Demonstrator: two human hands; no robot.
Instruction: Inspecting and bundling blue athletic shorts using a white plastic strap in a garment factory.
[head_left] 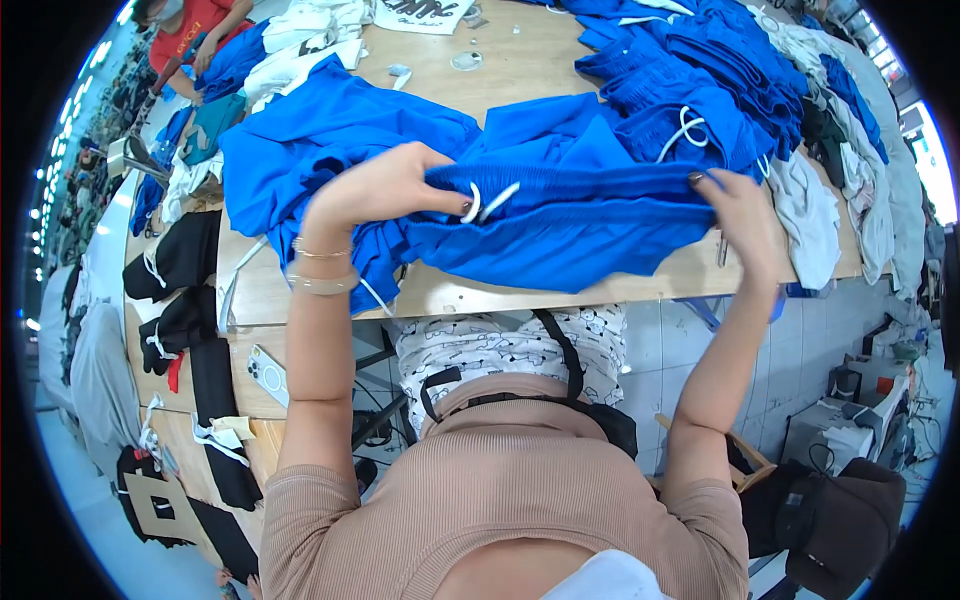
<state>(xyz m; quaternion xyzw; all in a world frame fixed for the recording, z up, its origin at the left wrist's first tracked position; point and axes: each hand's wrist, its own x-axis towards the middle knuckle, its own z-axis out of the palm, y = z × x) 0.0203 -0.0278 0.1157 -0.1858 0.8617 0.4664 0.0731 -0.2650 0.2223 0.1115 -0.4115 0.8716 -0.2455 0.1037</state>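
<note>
Between my hands a pair of blue shorts [570, 245] is stretched wide by its gathered elastic waistband, close to the table's front edge. White drawstring ends [500, 202] poke out of the waistband near my left thumb. My left hand [395, 185] grips the waistband's left end, thumb on the inside. At the other end, my right hand [738, 215] pinches the waistband between thumb and fingers. Behind and to the left lies more crumpled blue fabric [340, 120], which partly merges with the shorts.
A tall stack of folded blue garments [700, 70] stands at the back right, beside white cloths [805, 215]. Black folded pieces [180, 255] and a phone [267, 375] lie on the left. A person in a red shirt [190, 35] works at the far left.
</note>
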